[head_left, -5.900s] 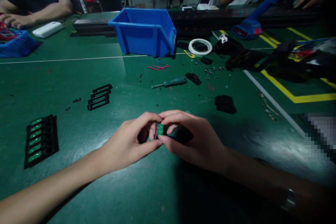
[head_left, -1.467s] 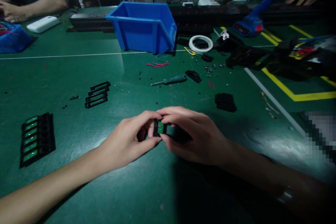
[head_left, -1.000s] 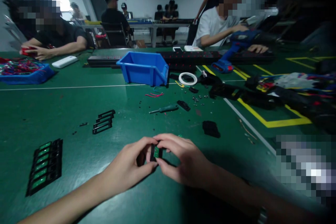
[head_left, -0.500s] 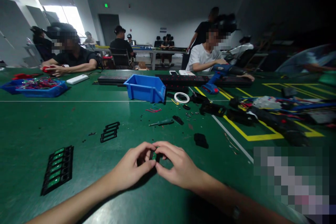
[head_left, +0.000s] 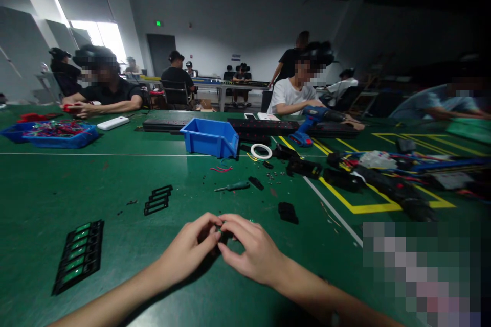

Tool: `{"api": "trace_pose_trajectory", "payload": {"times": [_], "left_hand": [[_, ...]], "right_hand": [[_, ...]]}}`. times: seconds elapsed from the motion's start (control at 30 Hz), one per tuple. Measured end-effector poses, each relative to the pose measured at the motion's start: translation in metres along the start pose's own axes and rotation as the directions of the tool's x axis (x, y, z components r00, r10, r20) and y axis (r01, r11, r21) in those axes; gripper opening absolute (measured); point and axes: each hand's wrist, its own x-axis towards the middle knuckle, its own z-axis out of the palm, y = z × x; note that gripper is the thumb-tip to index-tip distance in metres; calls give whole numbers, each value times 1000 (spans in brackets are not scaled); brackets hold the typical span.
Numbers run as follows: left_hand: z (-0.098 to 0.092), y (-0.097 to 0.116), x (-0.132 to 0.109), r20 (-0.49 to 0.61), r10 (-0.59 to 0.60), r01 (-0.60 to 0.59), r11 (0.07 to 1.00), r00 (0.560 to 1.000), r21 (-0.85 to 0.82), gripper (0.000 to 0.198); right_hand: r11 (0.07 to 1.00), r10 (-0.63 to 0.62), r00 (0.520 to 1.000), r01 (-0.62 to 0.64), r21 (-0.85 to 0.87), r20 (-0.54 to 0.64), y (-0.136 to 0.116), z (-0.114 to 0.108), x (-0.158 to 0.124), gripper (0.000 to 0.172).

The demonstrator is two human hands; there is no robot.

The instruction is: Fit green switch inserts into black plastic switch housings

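My left hand and my right hand meet above the green table, fingertips together. Between them sits a small dark piece with a bit of green, mostly hidden by the fingers. The left thumb and fingers pinch it; the right fingers curl against its other side. To the left lies a black frame holding several green boards. Slim black open frames lie beyond my left hand, and a black block rests beyond my right hand.
A screwdriver, blue bin, white ring and blue drill lie further back. A tray of wires is at the left, dark tool parts at the right. Several people, including one in a white shirt, sit beyond.
The view has tilted up a little and shifted, so the scene sits lower. The fingers have turned the small piece, and less of its green face shows.
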Motion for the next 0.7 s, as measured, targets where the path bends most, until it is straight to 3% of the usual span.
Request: {"api": "trace_pose_trajectory", "payload": {"times": [0.7], "left_hand": [[3,-4,1,-28,35,-38,996,999,-84,28]], "right_hand": [[997,1,1000,-1,-74,-1,-9,-2,0,23]]}}
